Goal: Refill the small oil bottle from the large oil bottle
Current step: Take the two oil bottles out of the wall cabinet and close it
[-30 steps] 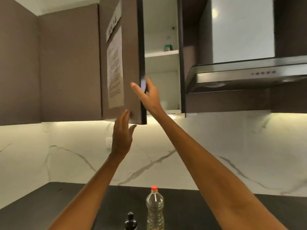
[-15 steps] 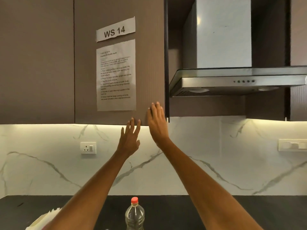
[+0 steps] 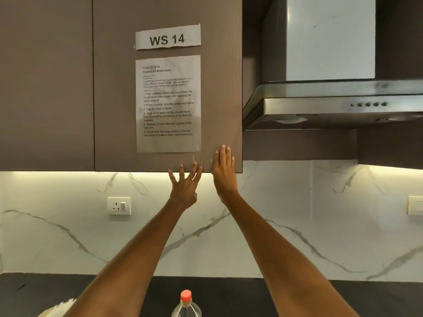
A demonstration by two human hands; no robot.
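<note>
The large oil bottle [image 3: 186,305], clear with a red cap, stands on the dark counter [image 3: 229,294] at the bottom middle; only its top shows. The small oil bottle is out of view. Both my hands are raised to the brown wall cabinet door [image 3: 217,88], which is closed. My right hand [image 3: 224,172] lies flat against the door's lower right corner, fingers straight. My left hand [image 3: 185,186] is just below the door's bottom edge, fingers spread, holding nothing.
A "WS 14" label [image 3: 167,37] and a printed task sheet [image 3: 168,104] are taped to the door. A steel range hood [image 3: 332,106] juts out at the right. A wall socket [image 3: 119,205] sits on the marble backsplash. Something pale [image 3: 57,307] lies at the counter's bottom left.
The cabinet door swung from open to closed under my right hand. My left hand stayed under its bottom edge and spread its fingers. The view shifted and the small bottle dropped out of frame.
</note>
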